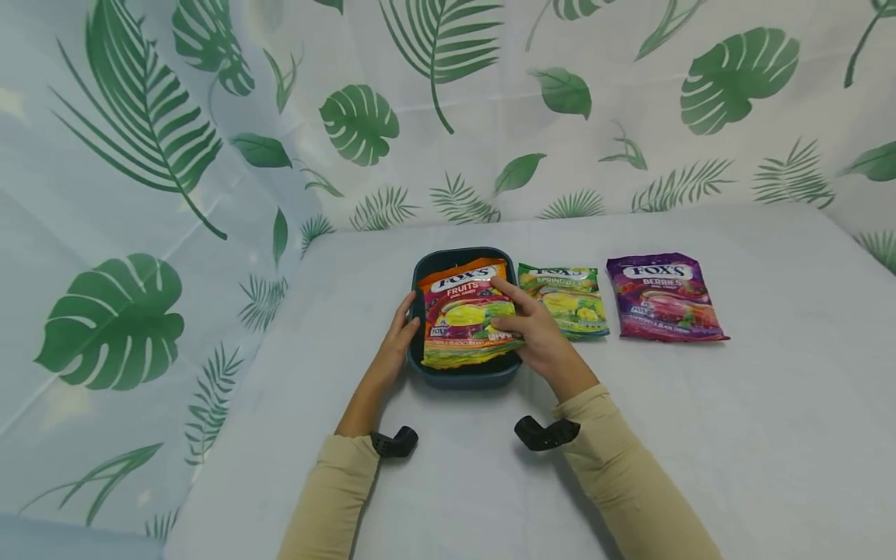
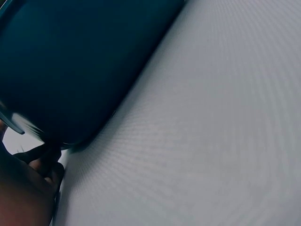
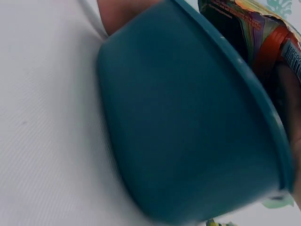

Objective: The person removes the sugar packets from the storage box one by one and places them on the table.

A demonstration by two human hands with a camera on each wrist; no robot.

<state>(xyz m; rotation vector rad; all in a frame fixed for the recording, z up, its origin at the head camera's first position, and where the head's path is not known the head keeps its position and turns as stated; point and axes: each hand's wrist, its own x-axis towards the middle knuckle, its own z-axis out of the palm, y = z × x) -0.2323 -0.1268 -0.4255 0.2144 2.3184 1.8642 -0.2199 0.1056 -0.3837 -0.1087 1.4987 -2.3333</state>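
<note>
A dark teal plastic tub (image 1: 465, 381) stands on the white table. My left hand (image 1: 397, 342) grips its left side, thumb at the rim and fingers along the outer wall; the left wrist view shows those fingers (image 2: 47, 165) curled by the tub's end. An orange and yellow bag of Fox's Fruits candy (image 1: 462, 315) lies face up at the tub's mouth, covering most of the opening. My right hand (image 1: 539, 334) holds this bag by its right edge, thumb and fingers over its front. The right wrist view shows the bag's printed back (image 3: 270, 52) above the tub's rim.
Just right of the tub lies a green bag of Fox's Spring candy (image 1: 567, 303), partly behind my right hand. Farther right is a purple bag of Fox's Berries candy (image 1: 665, 299). A leaf-patterned curtain (image 1: 476, 155) rises behind the table and along its left side.
</note>
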